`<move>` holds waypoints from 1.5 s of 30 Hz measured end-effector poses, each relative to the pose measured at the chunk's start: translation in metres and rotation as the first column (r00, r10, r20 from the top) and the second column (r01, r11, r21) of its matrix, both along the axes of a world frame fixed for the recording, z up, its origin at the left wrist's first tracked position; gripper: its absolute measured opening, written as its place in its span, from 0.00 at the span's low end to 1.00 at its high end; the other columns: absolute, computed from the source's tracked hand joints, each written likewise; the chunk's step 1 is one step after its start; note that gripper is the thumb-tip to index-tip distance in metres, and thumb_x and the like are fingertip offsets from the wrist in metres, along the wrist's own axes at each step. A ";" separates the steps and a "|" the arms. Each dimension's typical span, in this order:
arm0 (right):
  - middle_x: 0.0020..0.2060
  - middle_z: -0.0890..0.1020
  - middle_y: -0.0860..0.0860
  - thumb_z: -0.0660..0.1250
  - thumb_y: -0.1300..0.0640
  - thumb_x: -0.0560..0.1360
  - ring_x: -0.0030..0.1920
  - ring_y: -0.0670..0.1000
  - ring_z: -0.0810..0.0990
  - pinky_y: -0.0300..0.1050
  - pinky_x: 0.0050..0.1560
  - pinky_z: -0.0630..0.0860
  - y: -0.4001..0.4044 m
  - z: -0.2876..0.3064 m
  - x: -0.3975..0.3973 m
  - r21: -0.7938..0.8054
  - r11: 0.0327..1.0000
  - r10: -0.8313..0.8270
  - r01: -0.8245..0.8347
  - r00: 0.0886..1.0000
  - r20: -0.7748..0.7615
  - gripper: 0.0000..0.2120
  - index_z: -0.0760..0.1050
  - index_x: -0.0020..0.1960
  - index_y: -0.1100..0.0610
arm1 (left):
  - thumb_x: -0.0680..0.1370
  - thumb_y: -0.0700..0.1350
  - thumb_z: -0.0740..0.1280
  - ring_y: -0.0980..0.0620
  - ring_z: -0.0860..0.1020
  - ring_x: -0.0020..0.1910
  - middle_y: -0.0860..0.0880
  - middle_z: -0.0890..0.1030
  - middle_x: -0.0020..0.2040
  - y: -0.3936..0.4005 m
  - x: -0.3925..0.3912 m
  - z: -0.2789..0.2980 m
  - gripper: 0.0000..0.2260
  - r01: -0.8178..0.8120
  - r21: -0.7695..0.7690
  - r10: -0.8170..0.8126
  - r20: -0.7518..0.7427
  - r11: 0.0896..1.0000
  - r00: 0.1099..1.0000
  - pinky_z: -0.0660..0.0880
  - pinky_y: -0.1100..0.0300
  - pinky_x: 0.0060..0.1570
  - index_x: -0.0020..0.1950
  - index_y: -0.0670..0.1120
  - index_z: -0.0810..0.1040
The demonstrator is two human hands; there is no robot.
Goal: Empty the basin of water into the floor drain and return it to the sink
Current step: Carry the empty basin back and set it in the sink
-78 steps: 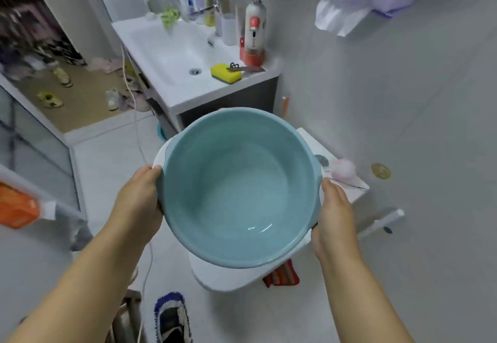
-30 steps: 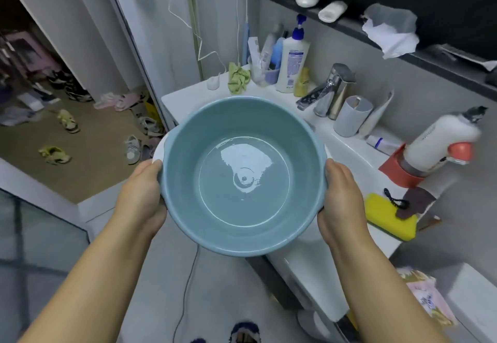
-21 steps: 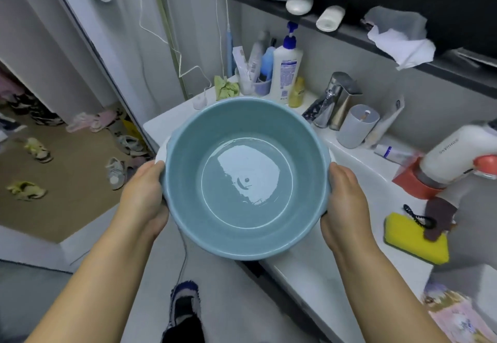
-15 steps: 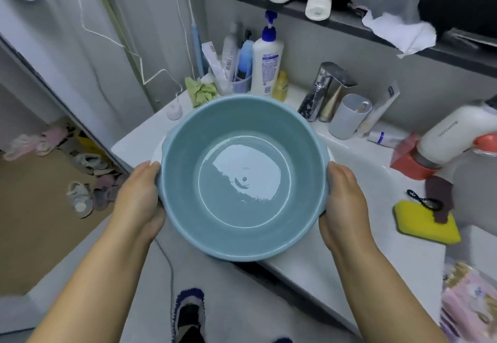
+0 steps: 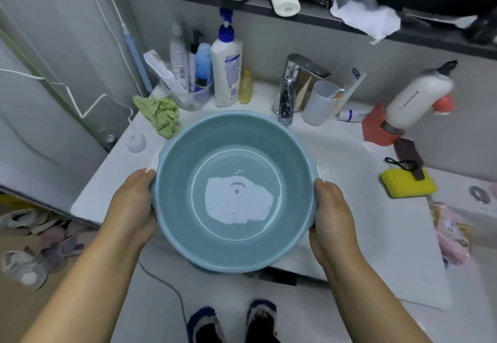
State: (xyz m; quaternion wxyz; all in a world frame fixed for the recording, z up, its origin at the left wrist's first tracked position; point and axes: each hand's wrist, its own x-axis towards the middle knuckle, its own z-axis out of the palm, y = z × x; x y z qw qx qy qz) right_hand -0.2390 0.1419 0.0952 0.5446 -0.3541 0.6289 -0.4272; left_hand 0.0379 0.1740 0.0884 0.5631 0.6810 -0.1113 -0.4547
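Nearest the camera, below the basin (image 5: 234,189), two slippered feet (image 5: 234,321) stand on the pale floor, with a thin cable (image 5: 172,291) trailing just left of them. Both bare forearms reach up to the basin: the left hand (image 5: 134,208) is closed on its left rim and the right hand (image 5: 329,213) is closed on its right rim, so the round blue basin is held level between them over the front of the white sink (image 5: 349,154). Its inside looks wet, with a bright glare on the bottom; whether its base touches the sink cannot be told. To the basin's right a yellow sponge (image 5: 408,185) lies on the counter. Just beyond the basin's far rim stands the chrome faucet (image 5: 290,92), with a grey cup (image 5: 318,103) on its right. Behind the basin's left side lie a crumpled green cloth (image 5: 161,114) and a cluster of bottles, the tallest a white pump bottle (image 5: 226,65). Farthest back, above the basin, a dark shelf (image 5: 336,22) carries a white crumpled cloth (image 5: 365,20).
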 end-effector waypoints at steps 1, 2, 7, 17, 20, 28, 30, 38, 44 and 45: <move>0.40 0.75 0.52 0.61 0.47 0.75 0.39 0.53 0.74 0.53 0.43 0.72 -0.002 -0.002 -0.001 0.009 1.000 -0.015 0.015 1.000 -0.004 0.16 0.72 0.47 0.61 | 0.83 0.44 0.61 0.50 0.76 0.39 0.47 0.77 0.40 -0.005 0.000 -0.002 0.10 0.005 0.013 -0.005 0.000 1.000 1.000 0.74 0.53 0.43 0.43 0.46 0.74; 0.40 0.75 0.52 0.61 0.47 0.75 0.39 0.52 0.74 0.52 0.43 0.72 -0.004 -0.004 -0.001 0.015 1.000 -0.023 0.023 1.000 -0.009 0.15 0.72 0.47 0.60 | 0.83 0.43 0.61 0.51 0.76 0.38 0.48 0.77 0.39 -0.009 0.000 -0.004 0.10 0.003 0.024 -0.003 0.003 1.000 1.000 0.73 0.54 0.42 0.43 0.46 0.74; 0.38 0.71 0.53 0.60 0.48 0.74 0.36 0.51 0.70 0.51 0.40 0.69 -0.028 -0.020 -0.004 0.041 0.998 0.038 -0.037 0.999 -0.019 0.15 0.66 0.42 0.61 | 0.83 0.42 0.61 0.51 0.76 0.37 0.48 0.77 0.39 -0.035 -0.002 -0.009 0.10 -0.001 0.072 0.000 0.016 0.997 1.000 0.73 0.55 0.42 0.42 0.45 0.74; 0.46 0.83 0.54 0.60 0.48 0.77 0.46 0.52 0.80 0.54 0.52 0.77 -0.071 -0.051 -0.009 0.159 0.985 0.050 -0.058 0.997 0.055 0.14 0.78 0.48 0.57 | 0.81 0.45 0.63 0.49 0.74 0.37 0.47 0.76 0.40 -0.080 0.004 -0.025 0.08 -0.030 0.195 0.020 0.053 0.980 0.998 0.71 0.54 0.40 0.42 0.47 0.74; 0.36 0.78 0.49 0.59 0.49 0.76 0.39 0.51 0.75 0.50 0.44 0.72 -0.078 -0.056 -0.003 0.166 0.985 0.044 -0.051 0.998 0.048 0.11 0.72 0.38 0.53 | 0.81 0.45 0.62 0.49 0.76 0.37 0.47 0.78 0.41 -0.086 0.011 -0.030 0.08 -0.013 0.213 0.007 0.030 0.977 1.000 0.71 0.54 0.41 0.43 0.46 0.75; 0.31 0.71 0.47 0.58 0.55 0.76 0.33 0.51 0.67 0.46 0.37 0.65 -0.098 -0.061 0.010 0.237 0.970 -0.054 0.053 0.999 -0.004 0.14 0.65 0.32 0.50 | 0.83 0.44 0.61 0.50 0.77 0.38 0.47 0.80 0.41 -0.120 0.012 -0.038 0.08 0.039 0.209 -0.043 0.015 0.977 0.999 0.73 0.55 0.40 0.46 0.46 0.76; 0.34 0.72 0.49 0.58 0.55 0.76 0.34 0.51 0.68 0.46 0.37 0.66 -0.100 -0.062 0.011 0.248 0.963 -0.104 0.109 0.994 -0.034 0.11 0.66 0.35 0.53 | 0.83 0.44 0.61 0.50 0.77 0.40 0.47 0.80 0.44 -0.130 0.011 -0.044 0.07 0.094 0.221 -0.096 -0.003 0.971 0.995 0.73 0.55 0.41 0.47 0.45 0.77; 0.37 0.68 0.53 0.58 0.54 0.72 0.39 0.53 0.65 0.49 0.40 0.63 -0.110 -0.071 0.002 0.250 0.933 -0.231 0.260 0.963 -0.140 0.07 0.63 0.38 0.56 | 0.82 0.41 0.60 0.46 0.78 0.40 0.49 0.84 0.34 -0.158 -0.003 -0.061 0.11 0.304 0.247 -0.294 -0.076 0.920 0.953 0.73 0.52 0.48 0.43 0.44 0.78; 0.36 0.64 0.54 0.57 0.55 0.69 0.40 0.55 0.59 0.53 0.40 0.57 -0.115 -0.078 -0.003 0.225 0.920 -0.279 0.320 0.940 -0.196 0.10 0.55 0.37 0.55 | 0.67 0.46 0.62 0.46 0.71 0.46 0.43 0.75 0.41 -0.173 -0.014 -0.066 0.04 0.405 0.261 -0.393 -0.101 0.876 0.914 0.66 0.49 0.49 0.37 0.46 0.74; 0.35 0.64 0.54 0.57 0.55 0.70 0.40 0.54 0.60 0.53 0.39 0.58 -0.115 -0.080 -0.004 0.226 0.916 -0.289 0.332 0.935 -0.203 0.09 0.56 0.37 0.54 | 0.66 0.46 0.62 0.46 0.71 0.46 0.44 0.75 0.40 -0.175 -0.014 -0.069 0.04 0.416 0.258 -0.402 -0.108 0.872 0.909 0.66 0.50 0.49 0.36 0.46 0.74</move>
